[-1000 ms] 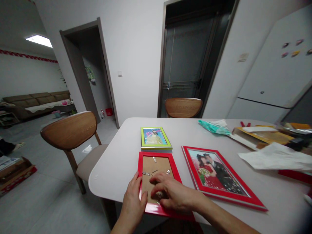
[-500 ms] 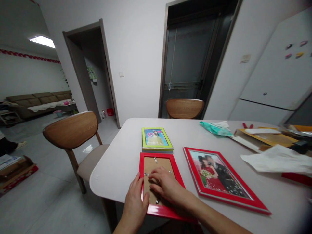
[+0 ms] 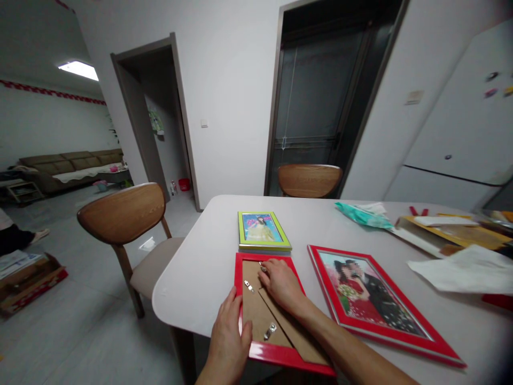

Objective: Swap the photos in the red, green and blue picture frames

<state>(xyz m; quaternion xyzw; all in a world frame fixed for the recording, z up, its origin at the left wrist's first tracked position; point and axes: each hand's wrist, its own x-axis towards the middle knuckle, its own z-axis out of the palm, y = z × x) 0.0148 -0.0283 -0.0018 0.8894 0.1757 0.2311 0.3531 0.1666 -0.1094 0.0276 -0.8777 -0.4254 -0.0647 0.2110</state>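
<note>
- A small red picture frame [image 3: 276, 313] lies face-down on the near edge of the white bench [image 3: 200, 267], its brown cardboard backing uppermost, with the folding stand strip running diagonally across it.
- The left hand [image 3: 229, 342] lies flat with fingers spread loosely on the frame's near-left corner, pinning it to the bench; it grips nothing.
- The right hand [image 3: 282, 283] reaches to the far edge of the backing, fingertips drawn together on a small metal turn-clip [image 3: 262, 267]; whether they actually pinch it cannot be told.
- Two more metal clips show: one at the left edge [image 3: 249, 286], one near the bottom [image 3: 270, 332].
- To work a clip well, keeping the left palm's pressure steady looks wise, since the frame overhangs the bench edge and could slide or tip.
- Turning the clip flat with a fingertip, rather than prying upward, should spare the cardboard.
- Just beyond lies a green-framed photo [image 3: 263, 231]; to the right, a larger red-framed portrait [image 3: 377, 299], apart from the hands.
</note>
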